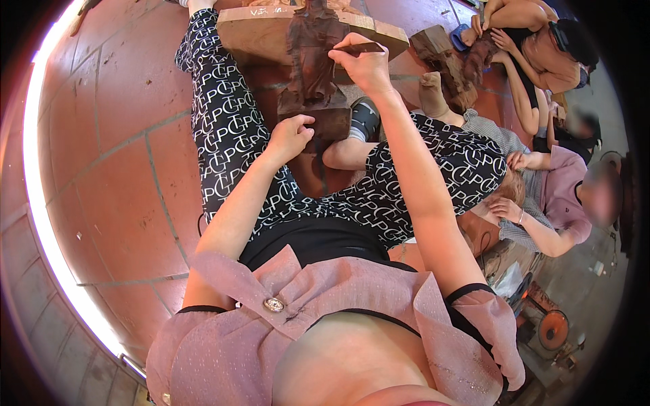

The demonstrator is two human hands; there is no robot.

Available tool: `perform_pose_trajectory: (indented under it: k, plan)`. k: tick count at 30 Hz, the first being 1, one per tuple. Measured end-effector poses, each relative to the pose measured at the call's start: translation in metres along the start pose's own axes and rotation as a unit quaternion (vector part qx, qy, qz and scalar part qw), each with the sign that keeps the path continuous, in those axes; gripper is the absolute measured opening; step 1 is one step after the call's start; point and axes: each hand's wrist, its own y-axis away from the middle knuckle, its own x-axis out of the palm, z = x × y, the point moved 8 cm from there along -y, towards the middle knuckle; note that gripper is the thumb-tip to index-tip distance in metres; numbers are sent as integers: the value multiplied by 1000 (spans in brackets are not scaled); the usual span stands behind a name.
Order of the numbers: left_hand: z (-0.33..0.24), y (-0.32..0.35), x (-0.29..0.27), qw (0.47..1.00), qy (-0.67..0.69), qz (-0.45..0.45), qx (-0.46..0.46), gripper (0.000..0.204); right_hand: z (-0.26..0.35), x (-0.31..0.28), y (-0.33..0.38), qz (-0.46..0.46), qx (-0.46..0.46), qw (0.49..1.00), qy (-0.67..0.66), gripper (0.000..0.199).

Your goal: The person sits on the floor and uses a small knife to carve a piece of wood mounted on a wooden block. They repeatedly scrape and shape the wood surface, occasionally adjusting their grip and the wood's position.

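Observation:
A dark brown carved wooden statue [315,57] of a robed figure stands in front of me on a blocky base [327,123], between my legs. My left hand [291,141] is at the near left edge of this base, its fingers curled against the wood. My right hand [363,66] pinches a dark, thin, flat piece [362,48] at the right side of the figure, around its upper body. What kind of piece it is, I cannot make out. The top of the statue is cut off by the upper edge of the view.
Behind the statue lies a thick pale wooden slab [252,35]. To its right is a rough dark wood block [437,57]. A person in a pink top [567,186] sits close on my right; others handle a carving [479,57] farther off. An orange round device [553,329] stands lower right.

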Motion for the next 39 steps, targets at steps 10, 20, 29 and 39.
perform_pose_trajectory:
  k: [10, 20, 29, 39]
  plan:
    - [-31, 5, -23, 981, 171, -88, 9, 28, -30, 7, 26, -1, 147, 982, -117, 18]
    - [-76, -2, -39, 934, 343, -77, 64, 26, -5, 37, 66, 174, 218, 953, -122, 29]
    - [-54, 0, -44, 904, 408, -120, -33, 12, 35, 23, 75, -10, -29, 997, 69, 5]
    - [-57, 32, -11, 910, 403, -4, -94, 18, 36, 42, 90, -1, -151, 986, 68, 20]
